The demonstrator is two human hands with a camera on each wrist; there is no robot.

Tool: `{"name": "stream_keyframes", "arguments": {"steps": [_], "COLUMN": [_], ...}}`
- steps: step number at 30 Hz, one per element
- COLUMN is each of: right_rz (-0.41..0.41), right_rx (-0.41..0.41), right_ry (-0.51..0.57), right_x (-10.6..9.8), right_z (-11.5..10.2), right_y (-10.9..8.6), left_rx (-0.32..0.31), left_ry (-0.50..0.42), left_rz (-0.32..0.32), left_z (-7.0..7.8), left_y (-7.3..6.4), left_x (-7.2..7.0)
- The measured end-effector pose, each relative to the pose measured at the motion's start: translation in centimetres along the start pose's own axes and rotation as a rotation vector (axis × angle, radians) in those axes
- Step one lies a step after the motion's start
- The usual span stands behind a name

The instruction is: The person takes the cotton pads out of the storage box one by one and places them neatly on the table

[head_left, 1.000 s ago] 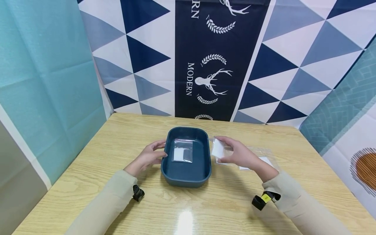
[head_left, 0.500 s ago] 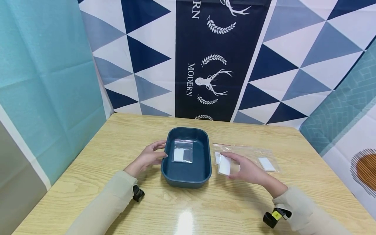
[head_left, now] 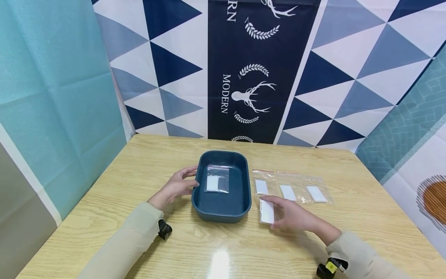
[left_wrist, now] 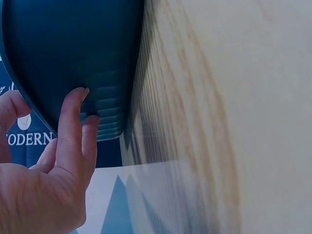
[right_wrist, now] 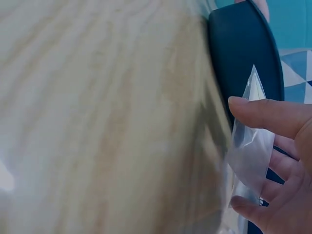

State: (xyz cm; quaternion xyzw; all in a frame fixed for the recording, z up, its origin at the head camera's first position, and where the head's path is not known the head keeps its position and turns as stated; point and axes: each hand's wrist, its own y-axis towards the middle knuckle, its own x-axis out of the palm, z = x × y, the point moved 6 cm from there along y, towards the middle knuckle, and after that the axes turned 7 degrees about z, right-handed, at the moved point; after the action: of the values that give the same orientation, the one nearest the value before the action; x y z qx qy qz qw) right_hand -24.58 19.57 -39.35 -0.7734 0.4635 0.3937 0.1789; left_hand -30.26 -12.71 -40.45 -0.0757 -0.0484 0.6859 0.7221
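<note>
A dark blue rectangular container stands on the table. Inside it lies a clear zip bag with a white piece in it. My left hand holds the container's left side, thumb at the rim and fingertips against the outer wall. Low over the table, right of the container, my right hand grips a small clear zip bag with a white piece between thumb and fingers. In the right wrist view this clear bag stands edge-on; whether it touches the table I cannot tell.
Behind my right hand, three overlapping zip bags lie in a row, with white pieces at the left, middle and right. A patterned cloth hangs behind the wooden table.
My right hand has come down and toward the table's near edge with its zip bag, away from the container's rim, uncovering the row of bags. My left hand and the container stay put.
</note>
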Motion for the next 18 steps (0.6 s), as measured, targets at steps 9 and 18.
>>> {"name": "stream_keyframes", "arguments": {"steps": [9, 18], "right_rz": [-0.085, -0.112], "right_rx": [-0.096, -0.221], "right_ry": [0.008, 0.053], "right_x": [1.0, 1.2], "right_z": [0.2, 0.0], "right_y": [-1.0, -1.1], "left_rx": [-0.007, -0.018], "left_ry": [0.005, 0.009], "left_rz": [0.004, -0.008], "left_z": [-0.1, 1.1], "left_y": [-0.1, -1.2], "left_x": [0.0, 0.2]}}
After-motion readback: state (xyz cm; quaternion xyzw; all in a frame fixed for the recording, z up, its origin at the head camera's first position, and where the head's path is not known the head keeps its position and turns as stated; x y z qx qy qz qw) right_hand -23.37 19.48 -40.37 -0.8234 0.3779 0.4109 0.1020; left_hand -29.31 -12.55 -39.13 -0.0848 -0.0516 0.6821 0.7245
